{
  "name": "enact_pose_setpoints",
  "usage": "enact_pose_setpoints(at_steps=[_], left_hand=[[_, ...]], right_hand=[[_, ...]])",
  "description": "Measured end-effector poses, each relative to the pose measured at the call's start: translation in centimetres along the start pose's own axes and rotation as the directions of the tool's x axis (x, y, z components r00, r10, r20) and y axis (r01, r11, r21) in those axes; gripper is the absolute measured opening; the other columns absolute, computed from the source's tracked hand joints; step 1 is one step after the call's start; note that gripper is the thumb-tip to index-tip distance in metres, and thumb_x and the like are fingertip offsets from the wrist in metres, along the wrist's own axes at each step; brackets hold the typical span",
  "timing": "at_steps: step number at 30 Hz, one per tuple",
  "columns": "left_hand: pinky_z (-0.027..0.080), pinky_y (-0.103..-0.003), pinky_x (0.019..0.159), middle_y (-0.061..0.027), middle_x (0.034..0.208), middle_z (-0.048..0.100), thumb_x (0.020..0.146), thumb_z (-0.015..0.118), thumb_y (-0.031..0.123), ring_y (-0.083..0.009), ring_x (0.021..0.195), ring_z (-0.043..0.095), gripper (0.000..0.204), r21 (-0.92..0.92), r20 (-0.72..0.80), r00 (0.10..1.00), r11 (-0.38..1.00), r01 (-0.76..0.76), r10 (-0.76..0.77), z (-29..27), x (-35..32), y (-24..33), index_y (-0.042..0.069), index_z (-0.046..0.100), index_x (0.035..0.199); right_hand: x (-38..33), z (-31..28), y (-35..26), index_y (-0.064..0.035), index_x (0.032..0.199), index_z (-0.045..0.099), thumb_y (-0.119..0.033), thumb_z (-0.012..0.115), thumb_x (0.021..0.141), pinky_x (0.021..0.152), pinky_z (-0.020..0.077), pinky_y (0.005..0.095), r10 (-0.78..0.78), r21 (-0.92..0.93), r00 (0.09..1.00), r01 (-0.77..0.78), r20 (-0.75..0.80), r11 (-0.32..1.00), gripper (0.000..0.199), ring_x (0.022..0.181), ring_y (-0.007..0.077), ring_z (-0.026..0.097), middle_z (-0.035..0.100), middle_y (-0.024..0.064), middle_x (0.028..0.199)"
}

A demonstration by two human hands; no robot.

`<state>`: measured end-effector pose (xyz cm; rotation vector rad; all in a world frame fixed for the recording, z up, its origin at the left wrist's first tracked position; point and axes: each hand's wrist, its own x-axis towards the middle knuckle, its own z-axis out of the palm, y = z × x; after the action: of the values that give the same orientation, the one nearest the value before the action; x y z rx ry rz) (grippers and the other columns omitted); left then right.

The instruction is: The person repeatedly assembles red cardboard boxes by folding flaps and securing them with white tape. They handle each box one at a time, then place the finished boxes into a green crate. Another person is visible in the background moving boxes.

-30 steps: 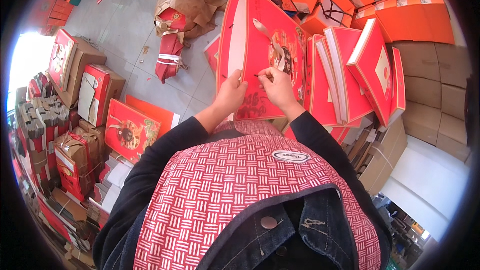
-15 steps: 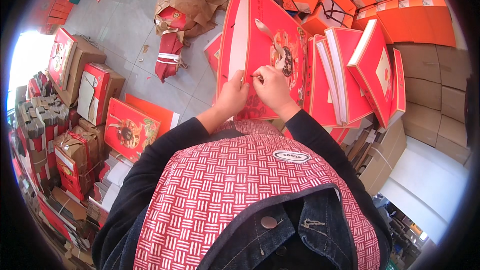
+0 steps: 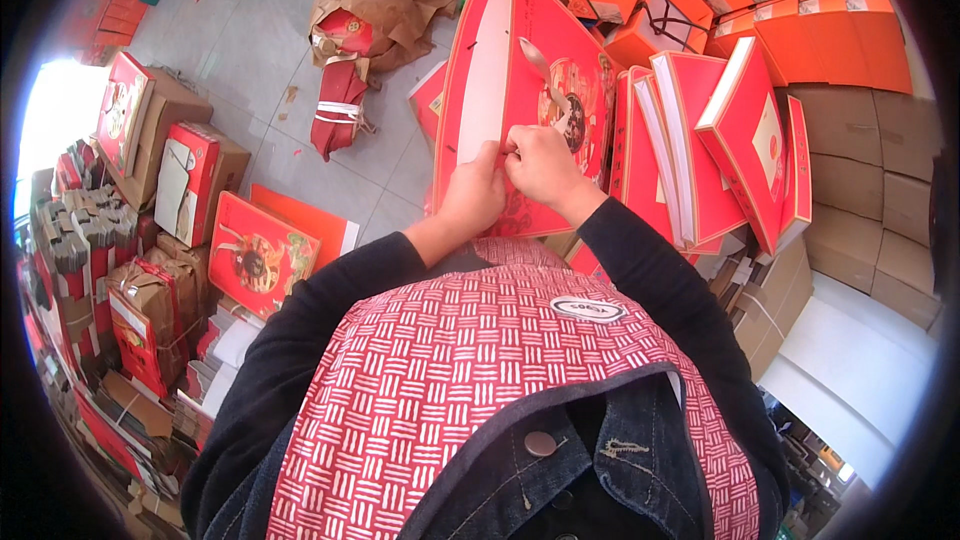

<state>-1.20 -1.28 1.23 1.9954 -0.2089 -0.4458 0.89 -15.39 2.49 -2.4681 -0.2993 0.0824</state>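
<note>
A large red gift box (image 3: 520, 70) with a white side strip, a printed front and a pale ribbon (image 3: 536, 58) stands tilted in front of me. Small dark slots or cord ends dot its side. My left hand (image 3: 472, 195) grips the lower part of the box by the white strip, thumb pointing up. Right beside it, my right hand (image 3: 545, 172) is pinched closed at the edge between strip and front. Whatever lies between those fingertips is hidden. The two hands nearly touch.
Several similar red boxes (image 3: 690, 150) lean in a row at the right. Orange boxes (image 3: 800, 30) and brown cartons (image 3: 850, 140) are stacked beyond. Crumpled brown paper (image 3: 400, 15) and a tied red bundle (image 3: 340, 110) lie on the tiled floor. Flattened packaging (image 3: 75, 270) is piled at the left.
My right hand has turned slightly and its fingers have closed in against the box edge; the dark cord end seen there earlier is now covered. The box has shifted slightly.
</note>
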Motion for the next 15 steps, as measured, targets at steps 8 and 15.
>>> enact_pose_setpoints(at_steps=[8, 15], left_hand=[[0.043, -0.049, 0.059, -0.0283, 0.071, 0.055, 0.081, 0.049, 0.005, -0.0459, 0.073, 0.056, 0.025, -0.008, 0.004, 0.999, 0.999, -0.040, 0.040, 0.0, -0.3, 0.5, 0.001, 0.044, 0.105], [0.044, -0.046, 0.058, -0.0259, 0.069, 0.056, 0.081, 0.050, 0.005, -0.0424, 0.071, 0.058, 0.027, -0.027, -0.010, 0.998, 0.998, -0.061, 0.061, -0.1, -0.4, -0.1, 0.001, 0.045, 0.107]], right_hand=[[-0.6, -0.1, 0.7, 0.0053, 0.073, 0.058, 0.000, 0.059, 0.074, 0.050, 0.0507, 0.0311, 0.530, 0.616, 0.794, -0.584, 0.297, 0.530, 0.005, 0.056, 0.0217, 0.062, 0.062, 0.0145, 0.066], [-0.7, -0.2, 1.4, 0.0064, 0.082, 0.057, 0.000, 0.060, 0.079, 0.052, 0.0519, 0.0251, 0.458, 0.706, 0.801, -0.576, 0.386, 0.412, 0.007, 0.059, 0.0153, 0.062, 0.062, 0.0116, 0.072]])
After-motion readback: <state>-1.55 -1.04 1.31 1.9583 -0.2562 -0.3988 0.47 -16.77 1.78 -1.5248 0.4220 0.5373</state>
